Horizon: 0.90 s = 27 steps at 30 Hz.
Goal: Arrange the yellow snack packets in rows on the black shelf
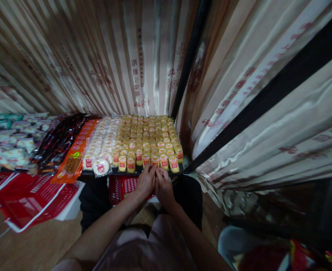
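Forearms (pixel 121 216) nearest. Left hand (pixel 146 181) and right hand (pixel 163 185) together at front row of yellow packs (pixel 146 141) on dark surface (pixel 115 171). Each grip narrow; dim, cannot tell if holding. White packs (pixel 98 141) just left, then orange bag (pixel 74 163).

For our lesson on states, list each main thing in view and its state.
Left hand: fingers bent, grip unclear
Right hand: fingers bent, against left hand
Yellow packets: wrapped, in rows
White packets: wrapped, closely packed
Orange packet: flat, overhanging shelf
Curtain: hanging in folds
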{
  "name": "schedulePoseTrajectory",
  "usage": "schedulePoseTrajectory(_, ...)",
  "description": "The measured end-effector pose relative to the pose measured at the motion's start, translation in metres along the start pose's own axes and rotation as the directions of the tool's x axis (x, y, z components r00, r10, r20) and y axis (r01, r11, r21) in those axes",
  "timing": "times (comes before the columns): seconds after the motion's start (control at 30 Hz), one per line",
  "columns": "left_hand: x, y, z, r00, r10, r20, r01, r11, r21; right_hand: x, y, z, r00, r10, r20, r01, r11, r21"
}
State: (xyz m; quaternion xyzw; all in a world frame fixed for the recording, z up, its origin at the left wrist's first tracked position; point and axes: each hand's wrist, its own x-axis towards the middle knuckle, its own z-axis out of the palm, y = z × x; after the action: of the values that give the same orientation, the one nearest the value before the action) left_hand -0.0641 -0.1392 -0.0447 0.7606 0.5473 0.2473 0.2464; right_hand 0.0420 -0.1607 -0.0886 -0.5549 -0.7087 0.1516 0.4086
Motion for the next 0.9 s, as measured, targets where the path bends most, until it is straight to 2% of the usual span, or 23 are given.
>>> schedulePoseTrajectory(0.13,-0.002,-0.004,0.005,1.000,-0.014,-0.012,0.014,1.000,-0.018,-0.002,-0.001,-0.004,1.000,-0.003,-0.005,0.003,1.000,-0.010)
schedulePoseTrajectory(0.3,-0.004,-0.007,0.009,0.999,0.009,-0.036,-0.009,1.000,-0.019,-0.006,-0.001,-0.012,0.990,-0.011,-0.142,-0.008,0.991,-0.130)
schedulePoseTrajectory(0.5,-0.003,-0.004,0.010,1.000,0.010,-0.017,-0.010,1.000,0.020,-0.004,0.004,-0.008,0.989,-0.121,-0.085,0.100,0.971,-0.216)
schedulePoseTrajectory(0.67,-0.003,-0.003,0.011,1.000,0.001,-0.018,0.000,0.999,0.048,-0.003,0.007,-0.003,0.992,-0.119,-0.046,0.105,0.964,-0.244)
schedulePoseTrajectory(0.9,-0.006,-0.001,0.012,0.999,0.042,0.000,-0.042,0.998,0.046,-0.008,0.013,-0.005,0.990,-0.132,-0.057,0.120,0.976,-0.181)
